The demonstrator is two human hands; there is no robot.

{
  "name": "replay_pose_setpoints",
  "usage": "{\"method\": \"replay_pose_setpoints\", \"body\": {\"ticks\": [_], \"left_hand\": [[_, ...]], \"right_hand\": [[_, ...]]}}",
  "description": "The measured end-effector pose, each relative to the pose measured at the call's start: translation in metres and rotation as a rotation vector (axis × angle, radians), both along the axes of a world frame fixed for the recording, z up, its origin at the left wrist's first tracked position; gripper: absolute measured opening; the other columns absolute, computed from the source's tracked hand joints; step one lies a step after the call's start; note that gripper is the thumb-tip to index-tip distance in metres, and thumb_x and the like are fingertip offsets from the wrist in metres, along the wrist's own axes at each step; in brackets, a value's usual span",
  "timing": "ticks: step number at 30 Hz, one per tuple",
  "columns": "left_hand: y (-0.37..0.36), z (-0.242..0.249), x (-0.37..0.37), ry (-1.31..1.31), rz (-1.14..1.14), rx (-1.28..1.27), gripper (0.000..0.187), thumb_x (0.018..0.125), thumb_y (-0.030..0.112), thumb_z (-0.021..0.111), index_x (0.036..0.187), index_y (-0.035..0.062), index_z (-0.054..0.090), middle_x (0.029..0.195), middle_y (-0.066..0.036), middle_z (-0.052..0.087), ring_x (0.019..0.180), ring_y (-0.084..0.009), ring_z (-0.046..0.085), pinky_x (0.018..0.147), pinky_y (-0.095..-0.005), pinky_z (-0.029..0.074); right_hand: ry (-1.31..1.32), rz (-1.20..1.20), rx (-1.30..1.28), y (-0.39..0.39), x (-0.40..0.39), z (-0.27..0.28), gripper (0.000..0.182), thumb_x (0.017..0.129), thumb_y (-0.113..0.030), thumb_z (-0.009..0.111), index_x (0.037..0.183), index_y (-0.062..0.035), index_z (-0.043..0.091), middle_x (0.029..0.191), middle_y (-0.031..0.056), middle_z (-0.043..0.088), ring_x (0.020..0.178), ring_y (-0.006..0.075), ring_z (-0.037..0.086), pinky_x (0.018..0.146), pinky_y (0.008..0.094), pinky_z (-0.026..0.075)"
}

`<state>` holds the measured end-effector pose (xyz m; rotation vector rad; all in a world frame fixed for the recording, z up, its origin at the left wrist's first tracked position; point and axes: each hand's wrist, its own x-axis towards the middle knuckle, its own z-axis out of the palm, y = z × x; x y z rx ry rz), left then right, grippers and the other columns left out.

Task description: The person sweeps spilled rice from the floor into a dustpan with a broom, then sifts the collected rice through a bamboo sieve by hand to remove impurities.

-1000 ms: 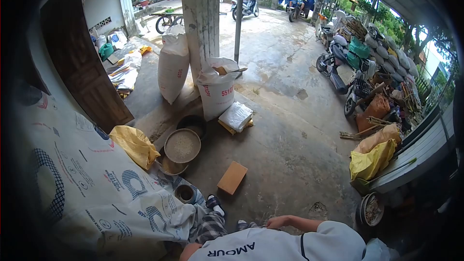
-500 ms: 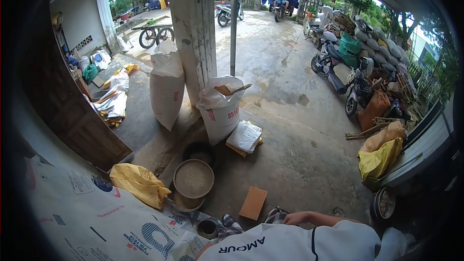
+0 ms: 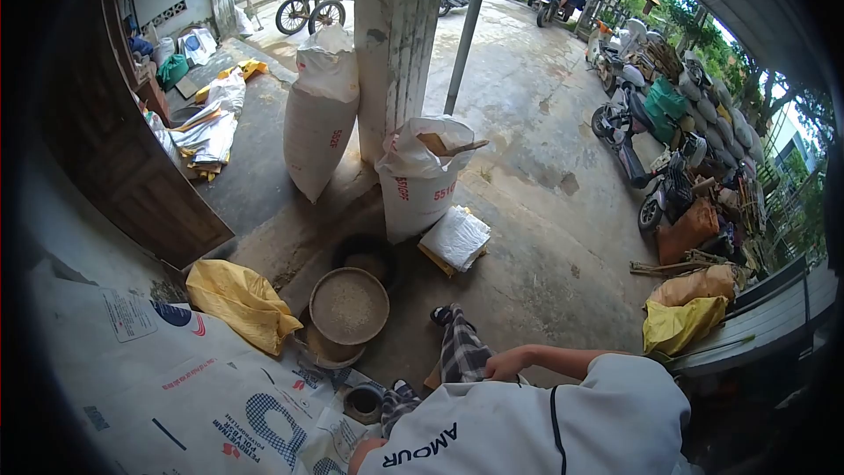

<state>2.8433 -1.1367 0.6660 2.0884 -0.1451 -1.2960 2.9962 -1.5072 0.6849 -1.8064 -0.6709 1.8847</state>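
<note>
My right hand [image 3: 503,367] rests at the thigh of my checked trousers [image 3: 466,354], fingers curled; what they hold, if anything, is hidden. Of my left arm only a patch of skin shows at the bottom edge, and the hand is out of sight. Ahead of me a round shallow basket [image 3: 315,310] of grain-like material [image 3: 350,303] sits on other round containers. Beside my leg stands a small dark-mouthed pot [image 3: 364,402]. An orange brick [image 3: 432,376] is mostly covered by my leg.
A tall white sack [image 3: 321,119] and an open white sack [image 3: 420,198] stand by the pillar [image 3: 396,44]. Folded sacks [image 3: 457,237] lie beside them. A yellow sack [image 3: 242,303] and printed sheeting [image 3: 193,387] are at left; motorbikes [image 3: 629,145] and piled sacks at right.
My view has shifted and my body has risen or leaned. My leg now extends forward over the brick, which was fully visible before. My right hand stays by the trousers.
</note>
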Motion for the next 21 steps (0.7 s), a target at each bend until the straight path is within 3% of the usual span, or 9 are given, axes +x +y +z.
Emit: {"method": "replay_pose_setpoints", "body": {"ticks": [5,7,11,13,14,21], "left_hand": [[-0.025,-0.003,0.078,-0.003,0.009,-0.018,0.044,0.075,0.038,0.063,0.098,0.0011,0.068,0.094,-0.023,0.066,0.088,-0.0393,0.064,0.077,-0.0426,0.049],[-0.044,-0.004,0.121,-0.012,0.016,-0.022,0.044,0.076,0.038,0.063,0.098,0.001,0.068,0.094,-0.023,0.066,0.088,-0.0394,0.064,0.077,-0.0427,0.049],[-0.062,0.012,0.225,-0.038,-0.016,0.015,0.043,0.076,0.038,0.063,0.098,0.001,0.068,0.094,-0.023,0.066,0.088,-0.0395,0.064,0.076,-0.0428,0.049],[-0.072,0.021,0.277,-0.042,-0.09,0.025,0.043,0.076,0.037,0.063,0.098,0.0009,0.068,0.094,-0.023,0.066,0.088,-0.0395,0.064,0.076,-0.0429,0.049],[-0.079,0.023,0.301,-0.047,-0.12,0.023,0.043,0.076,0.037,0.063,0.098,0.0009,0.068,0.094,-0.023,0.066,0.088,-0.0395,0.064,0.076,-0.0429,0.049],[-0.101,0.025,0.407,-0.08,-0.192,0.009,0.043,0.076,0.037,0.062,0.098,0.0008,0.068,0.094,-0.024,0.066,0.088,-0.0397,0.063,0.076,-0.0431,0.049]], "right_hand": [[-0.019,0.162,0.01,0.037,0.096,-0.011,0.033,0.085,-0.022,0.058,0.097,0.0077,0.065,0.081,0.0051,0.065,0.076,0.0132,0.054,0.067,0.0336,0.044],[-0.021,0.399,0.042,0.043,0.143,-0.015,0.033,0.085,-0.021,0.058,0.099,0.0076,0.065,0.084,0.0076,0.066,0.077,0.0148,0.054,0.07,0.0335,0.045],[0.047,0.325,0.064,0.026,0.235,-0.028,0.041,0.085,-0.029,0.057,0.1,0.0091,0.064,0.092,0.0132,0.066,0.088,0.0205,0.058,0.076,0.0374,0.046],[0.074,0.458,0.049,0.021,0.26,-0.022,0.043,0.085,-0.029,0.057,0.106,0.0081,0.062,0.101,0.0126,0.065,0.094,0.0209,0.058,0.079,0.0364,0.047],[0.101,0.482,0.022,0.022,0.274,0.004,0.043,0.086,-0.028,0.056,0.108,0.0092,0.062,0.101,0.0121,0.065,0.094,0.0209,0.058,0.079,0.0364,0.047],[0.204,0.414,0.104,0.007,0.305,-0.04,0.042,0.085,-0.023,0.055,0.106,0.0138,0.061,0.094,0.0109,0.066,0.084,0.0188,0.059,0.069,0.0338,0.047]]}}
